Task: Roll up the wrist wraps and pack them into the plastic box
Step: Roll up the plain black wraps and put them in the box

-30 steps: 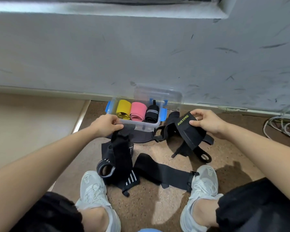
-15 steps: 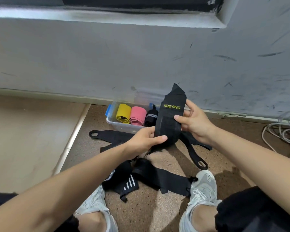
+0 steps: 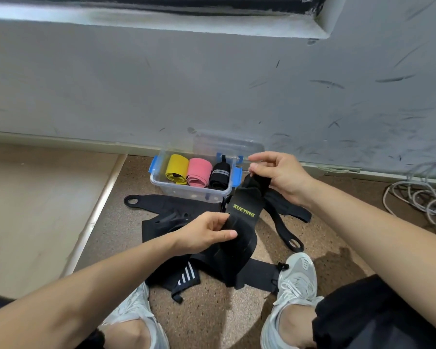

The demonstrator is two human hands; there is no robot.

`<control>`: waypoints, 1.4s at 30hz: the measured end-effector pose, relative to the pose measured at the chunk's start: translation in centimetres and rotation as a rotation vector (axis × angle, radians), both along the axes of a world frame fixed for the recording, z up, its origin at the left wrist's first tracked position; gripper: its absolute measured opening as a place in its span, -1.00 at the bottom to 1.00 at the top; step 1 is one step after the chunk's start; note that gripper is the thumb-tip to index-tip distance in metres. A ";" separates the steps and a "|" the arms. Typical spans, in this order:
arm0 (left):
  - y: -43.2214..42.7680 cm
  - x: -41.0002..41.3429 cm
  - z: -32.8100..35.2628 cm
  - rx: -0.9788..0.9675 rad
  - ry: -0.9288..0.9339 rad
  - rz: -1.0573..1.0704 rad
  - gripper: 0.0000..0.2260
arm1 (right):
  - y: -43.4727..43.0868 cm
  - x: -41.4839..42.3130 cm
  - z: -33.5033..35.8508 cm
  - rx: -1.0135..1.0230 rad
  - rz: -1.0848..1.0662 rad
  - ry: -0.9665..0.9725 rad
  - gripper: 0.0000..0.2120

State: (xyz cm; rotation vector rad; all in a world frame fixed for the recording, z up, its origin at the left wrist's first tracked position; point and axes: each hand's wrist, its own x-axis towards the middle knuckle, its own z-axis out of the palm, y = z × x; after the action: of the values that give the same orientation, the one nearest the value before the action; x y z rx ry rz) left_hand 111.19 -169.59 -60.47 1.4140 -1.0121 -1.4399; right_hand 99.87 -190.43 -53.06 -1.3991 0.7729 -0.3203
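A black wrist wrap [image 3: 242, 215] lettered XUEYING in green hangs over the floor [image 3: 212, 318] before the clear plastic box [image 3: 186, 191] holding a yellow roll [image 3: 177, 168], pink roll [image 3: 199, 171] and black roll [image 3: 220, 175], the left hand [image 3: 204, 234] pinching its middle in its fingers [image 3: 227, 234] and the right hand [image 3: 280, 176] pinching its top.

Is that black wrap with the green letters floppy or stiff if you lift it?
Probably floppy: the black wrap bends and drapes between the left hand and right hand. Likely light, since a loose pinch holds it.
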 end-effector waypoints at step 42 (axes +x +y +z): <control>2.3 -0.7 0.5 0.080 -0.070 0.197 -0.85 | 1.7 -0.6 -1.5 0.290 -0.274 -0.037 -0.65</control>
State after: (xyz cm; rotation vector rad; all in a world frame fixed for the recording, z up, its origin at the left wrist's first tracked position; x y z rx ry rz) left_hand 110.51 -167.30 -59.99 1.5849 -0.8398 -1.3071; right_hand 99.27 -188.75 -54.60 -1.0136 0.9427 -0.4272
